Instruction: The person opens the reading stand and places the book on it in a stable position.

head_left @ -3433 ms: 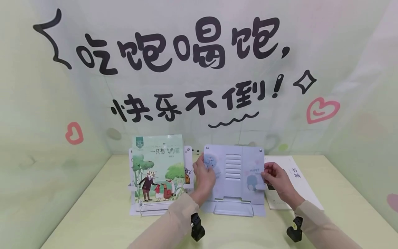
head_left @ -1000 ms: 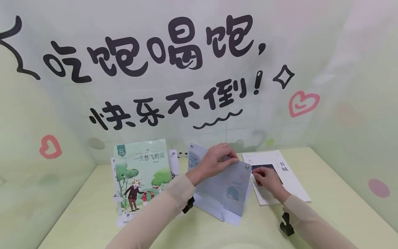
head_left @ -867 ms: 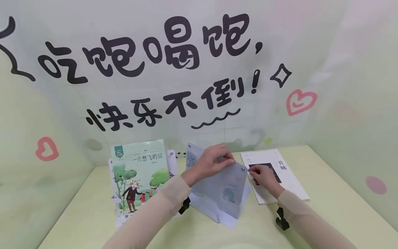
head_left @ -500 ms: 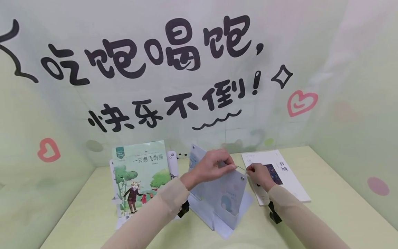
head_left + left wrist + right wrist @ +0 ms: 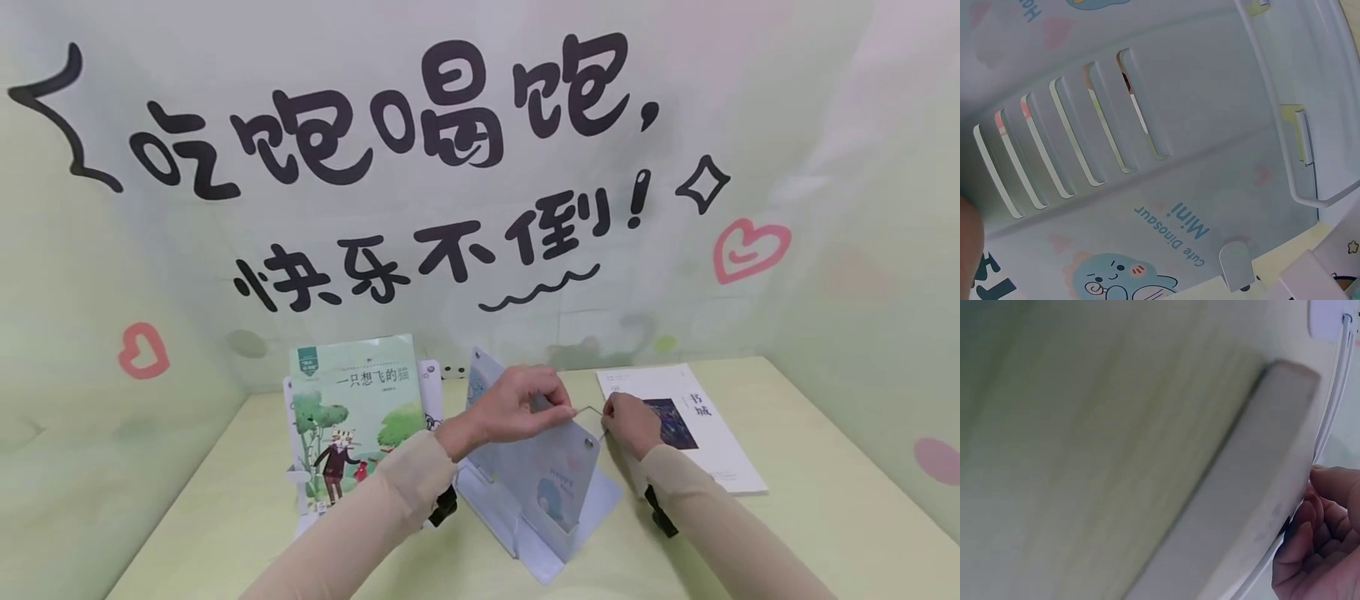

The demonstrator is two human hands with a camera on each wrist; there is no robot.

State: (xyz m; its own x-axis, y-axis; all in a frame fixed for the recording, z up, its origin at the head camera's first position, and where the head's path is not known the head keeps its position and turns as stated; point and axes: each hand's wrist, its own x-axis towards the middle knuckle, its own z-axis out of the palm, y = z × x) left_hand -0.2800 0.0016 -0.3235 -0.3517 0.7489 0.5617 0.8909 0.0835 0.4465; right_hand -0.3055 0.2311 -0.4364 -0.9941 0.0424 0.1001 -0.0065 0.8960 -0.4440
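wire leg now swung out, r hand pinching it, l hand gripping bookstand low ctr, prob adj tilt.

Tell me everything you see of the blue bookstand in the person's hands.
The bookstand is pale blue, apparently painted metal: a panel with six slots, a cartoon dinosaur, rivets near its top corners and a wire loop across its lower front. Its base rests turned askew on the table, and no book sits on it. The left hand grips the panel's top edge; the right hand pinches a thin wire behind it.
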